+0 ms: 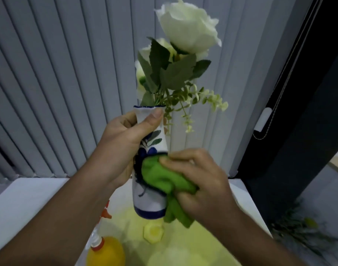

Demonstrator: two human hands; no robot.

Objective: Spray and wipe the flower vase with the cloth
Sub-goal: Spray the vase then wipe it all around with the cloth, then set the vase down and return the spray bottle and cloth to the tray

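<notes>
the left hand (120,144) was clamped around the neck of the flower vase (148,196), thumb just under the rim, likely to hold it clear of the surface so every side could be reached. the right hand (198,181) had its fingers closed on a bunched green cloth (164,179), pressed against the painted body below the left fingers. white flowers (187,25) rose above the left thumb. beneath both hands lay a white ledge (30,200) with a spray bottle (104,248), set before grey vertical blinds (58,83).
</notes>
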